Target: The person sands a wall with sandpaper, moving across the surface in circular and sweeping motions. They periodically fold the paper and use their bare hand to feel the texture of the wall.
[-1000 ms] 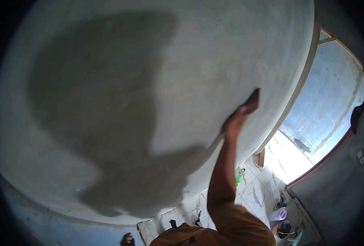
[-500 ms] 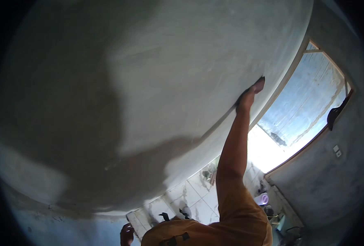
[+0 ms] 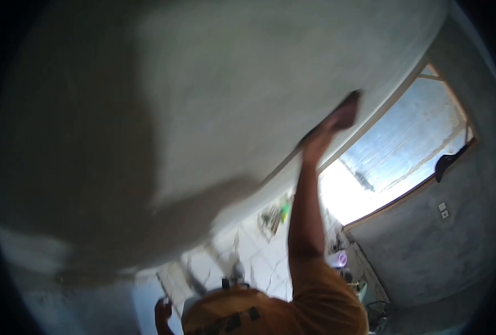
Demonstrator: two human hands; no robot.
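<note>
My right arm stretches up to the grey plastered wall point(image 3: 231, 111), and my right hand point(image 3: 329, 125) presses against it near the doorway. Beneath the fingers is a dark reddish-brown flat piece point(image 3: 349, 110); blur keeps me from telling what it is. A thin dark shadow runs along the wall from the hand. Down at the lower left hangs my left hand point(image 3: 163, 308), small and blurred, its fingers seeming curled. Whether it holds anything I cannot make out.
Right of the wall is a bright doorway point(image 3: 404, 134) with a wooden frame; a dark cap-like thing point(image 3: 446, 164) hangs there. A switch plate point(image 3: 443, 210) is on the side wall. Low on the tiled floor point(image 3: 259, 257) lie a purple roll-like object point(image 3: 338, 259) and a green item point(image 3: 284, 209).
My right hand has moved slightly up and left in view, still at the wall. The camera has shifted, so the doorway sits further left and a green item shows on the floor.
</note>
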